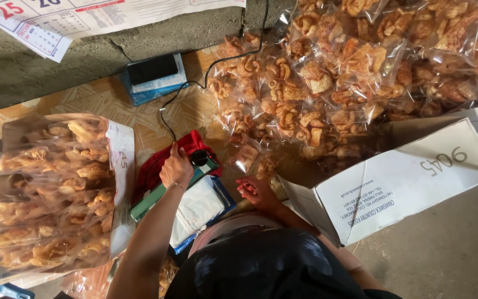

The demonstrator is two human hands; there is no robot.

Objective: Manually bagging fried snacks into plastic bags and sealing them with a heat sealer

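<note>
Head view: snack packets (327, 83) heap beside white carton (405, 182), crowding sealer (164, 194).
</note>
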